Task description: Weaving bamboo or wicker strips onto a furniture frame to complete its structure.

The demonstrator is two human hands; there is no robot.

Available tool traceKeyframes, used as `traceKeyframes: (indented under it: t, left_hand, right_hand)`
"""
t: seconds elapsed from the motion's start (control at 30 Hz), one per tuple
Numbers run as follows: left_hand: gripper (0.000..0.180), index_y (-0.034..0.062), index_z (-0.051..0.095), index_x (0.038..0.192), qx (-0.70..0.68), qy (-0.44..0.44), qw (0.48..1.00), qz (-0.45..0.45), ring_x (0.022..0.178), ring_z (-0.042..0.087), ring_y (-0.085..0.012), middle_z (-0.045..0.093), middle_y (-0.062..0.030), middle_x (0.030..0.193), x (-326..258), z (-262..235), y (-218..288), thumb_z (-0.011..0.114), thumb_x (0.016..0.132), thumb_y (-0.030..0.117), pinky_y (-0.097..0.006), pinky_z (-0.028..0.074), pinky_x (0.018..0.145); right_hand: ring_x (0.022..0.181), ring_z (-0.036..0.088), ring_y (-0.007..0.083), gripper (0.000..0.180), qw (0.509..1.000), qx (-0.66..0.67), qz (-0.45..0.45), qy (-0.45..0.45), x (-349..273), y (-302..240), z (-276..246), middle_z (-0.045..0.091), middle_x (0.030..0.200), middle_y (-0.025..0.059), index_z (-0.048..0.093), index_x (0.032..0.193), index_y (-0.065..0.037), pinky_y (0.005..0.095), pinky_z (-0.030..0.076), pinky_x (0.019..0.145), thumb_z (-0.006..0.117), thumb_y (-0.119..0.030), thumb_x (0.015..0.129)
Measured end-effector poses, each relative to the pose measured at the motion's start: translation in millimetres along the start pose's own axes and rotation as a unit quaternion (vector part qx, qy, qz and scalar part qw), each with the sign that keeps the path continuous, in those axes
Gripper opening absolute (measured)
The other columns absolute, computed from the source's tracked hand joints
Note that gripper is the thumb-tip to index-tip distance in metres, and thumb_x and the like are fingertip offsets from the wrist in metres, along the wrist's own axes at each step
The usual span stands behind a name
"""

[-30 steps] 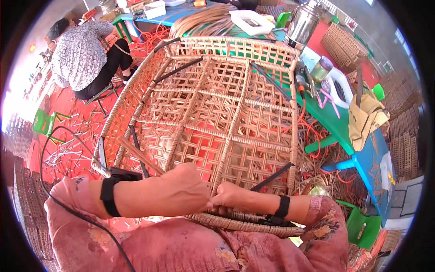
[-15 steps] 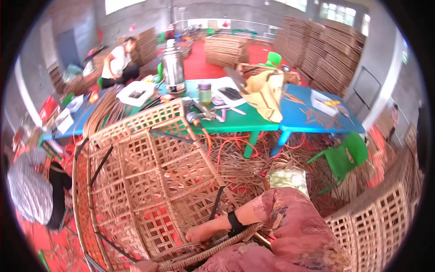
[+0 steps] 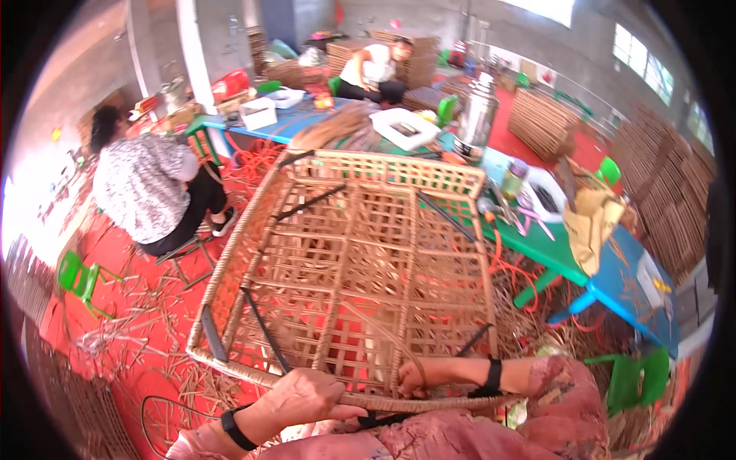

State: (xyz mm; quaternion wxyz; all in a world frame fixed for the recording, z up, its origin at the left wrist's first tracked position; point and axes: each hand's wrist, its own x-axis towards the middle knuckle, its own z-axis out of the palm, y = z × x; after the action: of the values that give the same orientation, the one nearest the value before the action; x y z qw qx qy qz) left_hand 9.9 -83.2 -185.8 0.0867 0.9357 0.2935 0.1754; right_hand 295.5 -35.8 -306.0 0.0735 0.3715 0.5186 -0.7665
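A large shallow wicker basket (image 3: 345, 264) with an open lattice base lies tilted in front of me, its near side against my lap. Black strips (image 3: 264, 330) cross its corners and ribs. My left hand (image 3: 310, 395) is closed over the wrapped near rim (image 3: 452, 403), thumb lying along it. Inside that rim, my right hand (image 3: 418, 376) is closed with curled fingers. From it a thin wicker strand (image 3: 387, 331) arcs up and left over the lattice. The right fingertips are partly hidden.
Beyond the basket, green (image 3: 563, 249) and blue (image 3: 629, 295) tables carry a steel flask (image 3: 477, 115), a jar (image 3: 514, 178), white trays and yellow cloth (image 3: 594, 226). One person (image 3: 149, 180) sits at left, another (image 3: 378, 73) further back. Scraps litter the red floor; green chairs (image 3: 77, 280) stand around.
The view has swung left, so the basket and tables sit further right in it. My left hand, barely visible before, now shows on the rim. A loose strand now arcs from my right hand.
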Motion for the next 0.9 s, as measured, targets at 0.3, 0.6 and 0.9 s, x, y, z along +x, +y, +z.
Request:
traceKeyframes:
  t: [0.3,0.6,0.9]
  left_hand:
    - [0.052,0.0024,0.054,0.063,-0.026,-0.043,0.999,-0.009,0.060,0.061,-0.0286,0.055,-0.0119,0.059,0,35,19,0.052,0.087,0.049,-0.037,0.049,0.055]
    - [0.040,0.0051,0.064,0.099,-0.142,-0.351,0.909,-0.174,0.090,0.061,-0.0293,0.063,-0.0162,0.091,71,15,-16,0.048,0.092,0.041,-0.044,0.047,0.076]
    - [0.020,-0.0008,0.064,0.081,-0.237,-0.380,0.871,-0.203,0.063,0.061,-0.0220,0.064,-0.0108,0.074,138,133,-44,0.058,0.082,0.019,-0.037,0.048,0.056]
  right_hand:
    - [0.054,0.053,0.0077,0.018,0.997,-0.004,0.073,0.017,-12,18,-6,0.062,0.076,0.0010,0.061,0.092,-0.004,0.0230,0.041,0.048,0.062,-0.021,0.085]
    - [0.056,0.054,0.0095,0.020,0.999,-0.010,0.037,0.019,-16,16,-6,0.059,0.066,0.0026,0.061,0.086,-0.001,0.0239,0.040,0.050,0.061,-0.021,0.083]
    - [0.059,0.049,0.0058,0.012,0.996,-0.076,0.013,-0.053,-5,47,-34,0.055,0.069,-0.0024,0.060,0.084,-0.004,0.0220,0.041,0.053,0.059,-0.016,0.082]
